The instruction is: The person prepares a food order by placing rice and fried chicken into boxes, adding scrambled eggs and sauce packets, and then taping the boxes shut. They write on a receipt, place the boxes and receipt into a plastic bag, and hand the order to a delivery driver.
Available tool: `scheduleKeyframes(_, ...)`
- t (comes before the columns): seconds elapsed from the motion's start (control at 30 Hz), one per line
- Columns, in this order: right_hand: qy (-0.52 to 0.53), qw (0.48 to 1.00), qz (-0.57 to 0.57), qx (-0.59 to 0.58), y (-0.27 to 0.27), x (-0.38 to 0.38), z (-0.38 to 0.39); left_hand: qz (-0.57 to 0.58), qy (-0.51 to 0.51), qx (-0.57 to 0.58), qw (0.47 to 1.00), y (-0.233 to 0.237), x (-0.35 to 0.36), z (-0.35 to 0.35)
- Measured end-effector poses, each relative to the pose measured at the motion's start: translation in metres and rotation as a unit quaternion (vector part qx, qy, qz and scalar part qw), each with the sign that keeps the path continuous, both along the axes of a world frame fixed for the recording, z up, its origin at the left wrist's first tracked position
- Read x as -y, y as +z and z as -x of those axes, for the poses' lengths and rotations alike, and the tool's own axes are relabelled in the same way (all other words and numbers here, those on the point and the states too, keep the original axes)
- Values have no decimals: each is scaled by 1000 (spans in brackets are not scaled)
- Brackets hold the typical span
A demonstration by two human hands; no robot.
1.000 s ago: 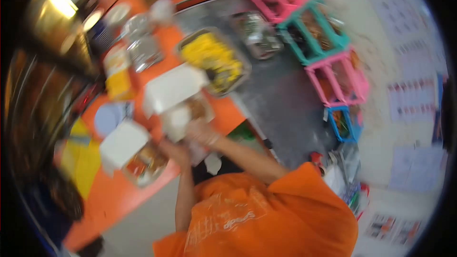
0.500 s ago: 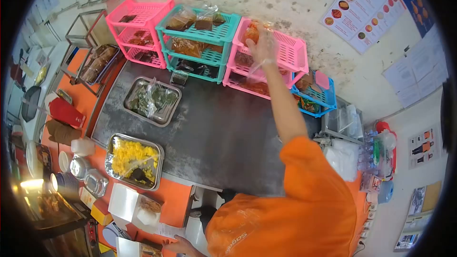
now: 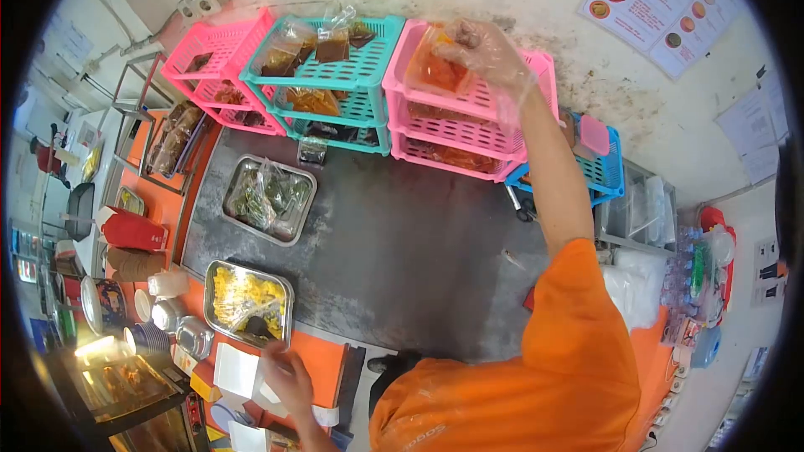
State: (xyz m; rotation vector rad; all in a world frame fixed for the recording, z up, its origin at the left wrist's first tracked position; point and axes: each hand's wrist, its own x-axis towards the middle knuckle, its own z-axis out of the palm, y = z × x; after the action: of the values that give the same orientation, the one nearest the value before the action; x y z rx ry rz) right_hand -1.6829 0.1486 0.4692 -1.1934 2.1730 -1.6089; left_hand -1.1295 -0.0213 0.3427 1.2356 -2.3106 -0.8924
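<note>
My right hand [image 3: 494, 59], in a clear plastic glove, is raised over the top tier of the right pink rack [image 3: 536, 88]. Its fingers are closed on the edge of a clear plastic bag [image 3: 437, 67] with orange-red food inside. Lower down, my left hand [image 3: 289, 381] is bare, its fingers loosely bent and apart with nothing visible in them. It is near the white takeaway box [image 3: 237, 371] and just below a metal tray [image 3: 290, 305] of yellow food [image 3: 243, 295]. A dark spoon [image 3: 260, 328] lies in that tray.
Left of the right pink rack stand a teal rack [image 3: 368, 75] and another pink rack [image 3: 219, 50], holding bagged foods. A metal tray of bagged greens [image 3: 270, 192] rests on the dark counter [image 3: 402, 243]. A blue basket [image 3: 607, 172] is at right, a lit display case [image 3: 117, 377] at lower left.
My right hand has closed on the bag of orange-red food and tilted it up. My left hand has risen from beside the lower boxes toward the yellow-food tray. The view has shifted.
</note>
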Motion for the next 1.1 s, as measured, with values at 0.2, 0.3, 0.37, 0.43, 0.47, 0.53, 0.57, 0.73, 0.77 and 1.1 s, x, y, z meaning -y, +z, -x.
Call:
scheduleKeyframes(0.2, 208, 977, -13, -48, 60, 4, -89, 44, -371, -224, 900, 157, 18, 192)
scheduleKeyframes(0.3, 229, 958, -72, -155, 71, 6, -131, -61, -446, -306, 838, 170, 7, 240)
scheduleKeyframes(0.37, 236, 958, -67, -152, 78, 1, -153, -154, -477, -281, 819, 174, 4, 246)
scheduleKeyframes(0.43, 227, 959, -78, -151, 83, -4, -163, -113, -497, -216, 833, 181, 12, 239)
scheduleKeyframes(0.47, 219, 959, -91, -152, 85, -7, -167, -71, -513, -152, 842, 183, 16, 235)
scheduleKeyframes(0.53, 223, 957, -104, -155, 87, -9, -174, 10, -547, -169, 820, 187, 20, 233)
scheduleKeyframes(0.57, 228, 954, -110, -162, 89, -8, -176, 99, -575, -183, 791, 190, 21, 233)
scheduleKeyframes(0.73, 258, 950, -91, -152, 95, 1, -187, -144, -538, -250, 792, 190, 6, 224)
scheduleKeyframes(0.77, 250, 952, -68, -165, 95, 3, -190, -263, -505, -274, 775, 184, 5, 222)
scheduleKeyframes(1.1, 73, 993, -88, 33, 33, -4, -221, -234, -350, -253, 871, 149, 2, 196)
